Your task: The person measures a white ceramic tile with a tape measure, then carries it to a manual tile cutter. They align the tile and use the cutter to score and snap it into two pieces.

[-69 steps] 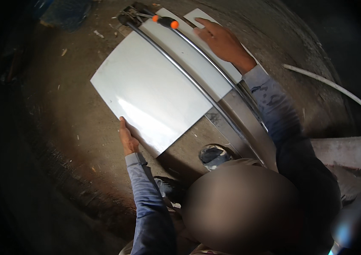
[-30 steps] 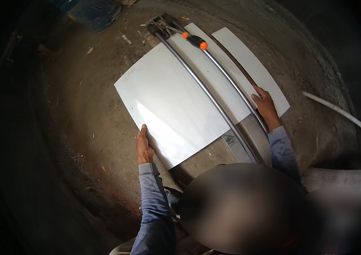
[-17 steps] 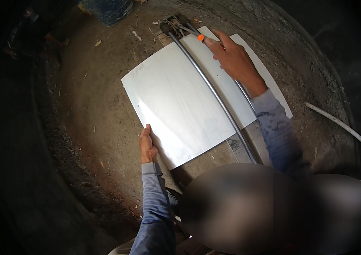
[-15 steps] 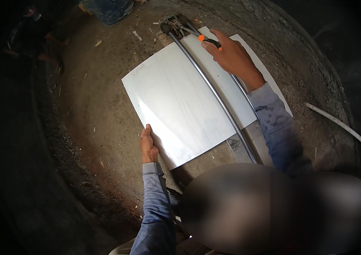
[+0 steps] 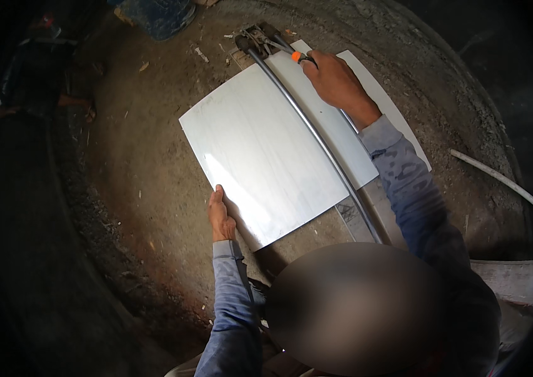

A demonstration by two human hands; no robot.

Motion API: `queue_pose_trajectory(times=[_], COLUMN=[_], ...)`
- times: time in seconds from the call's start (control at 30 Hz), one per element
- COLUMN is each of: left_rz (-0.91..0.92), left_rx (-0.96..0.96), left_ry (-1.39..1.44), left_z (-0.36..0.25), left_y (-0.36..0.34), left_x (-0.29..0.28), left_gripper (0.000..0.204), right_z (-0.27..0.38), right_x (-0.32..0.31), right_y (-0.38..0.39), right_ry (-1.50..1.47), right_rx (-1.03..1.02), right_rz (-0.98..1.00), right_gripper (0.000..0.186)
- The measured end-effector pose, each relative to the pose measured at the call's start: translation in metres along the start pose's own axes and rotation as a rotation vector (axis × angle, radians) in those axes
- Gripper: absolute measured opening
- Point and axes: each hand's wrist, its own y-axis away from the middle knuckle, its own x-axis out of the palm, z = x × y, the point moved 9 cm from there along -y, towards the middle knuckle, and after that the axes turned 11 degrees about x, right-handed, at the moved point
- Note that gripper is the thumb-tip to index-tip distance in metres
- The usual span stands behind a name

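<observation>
the brown, dusty floor [image 5: 131, 138] fills most of the view, and on it is the tile cutter's place. the largest thing there is a flat, glossy white panel [image 5: 260, 144], which lies beneath a long, round, silver metal rail [image 5: 314, 129]; a bright reflection is near its left edge. a second silver metal rail [image 5: 349, 120] runs on the right, partly hidden by the forearm. at the right of the right hand there is one more narrow white panel [image 5: 392, 103]; whether the two panels touch, it cannot be told. a curved, white, thin pipe [image 5: 505, 183] lies on the floor at right, well apart. at the top is a dirty blue container [image 5: 161, 19], and near the rails' far ends is a dark metal bracket [image 5: 261, 39]. the right hand [image 5: 340, 81] is closed around a handle with black body and round orange end [image 5: 296, 56], above the white surface. the left hand [image 5: 220, 217] touches the left edge of the glossy panel, with the thumb pointing up; its fingers are mostly hidden, so it cannot be told if they grasp.
</observation>
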Motion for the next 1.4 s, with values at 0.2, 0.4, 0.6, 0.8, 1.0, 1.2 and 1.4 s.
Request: queue_pose_trajectory(times=[0.2, 0.4, 0.6, 0.8, 1.0, 1.2, 1.4], left_rz=[0.013, -0.038, -0.05, -0.005, -0.022, -0.093, -0.076], left_rx=[-0.007, 0.015, -0.001, 0.048, 0.017, 0.06, 0.037], left_ry=[0.027, -0.083, -0.046, 0.004, -0.016, -0.074, -0.019], left_z=[-0.003, -0.009, -0.009, -0.005, -0.002, -0.007, -0.007], left_y=[0.005, 0.011, 0.01, 0.008, 0.003, 0.004, 0.003], left_x=[0.004, 0.002, 0.005, 0.005, 0.002, -0.001, 0.002], left_gripper=[0.073, 0.07, 0.069, 0.053, 0.067, 0.061, 0.058], right_z=[0.002, 0.003, 0.0, 0.004, 0.001, -0.002, -0.006], right_x=[-0.002, -0.001, 0.001, -0.005, 0.0, -0.002, 0.006], right_y=[-0.001, 0.0, -0.002, -0.003, -0.005, -0.007, -0.012], right_ry=[-0.006, -0.028, -0.048, -0.041, -0.024, -0.032, -0.031], right_rx=[-0.043, -0.052, -0.026, -0.081, 0.008, 0.024, 0.037], right_rz=[-0.05, -0.06, -0.011, -0.096, 0.007, 0.014, 0.007], right_gripper=[0.038, 0.037, 0.036, 0.035, 0.036, 0.039, 0.047])
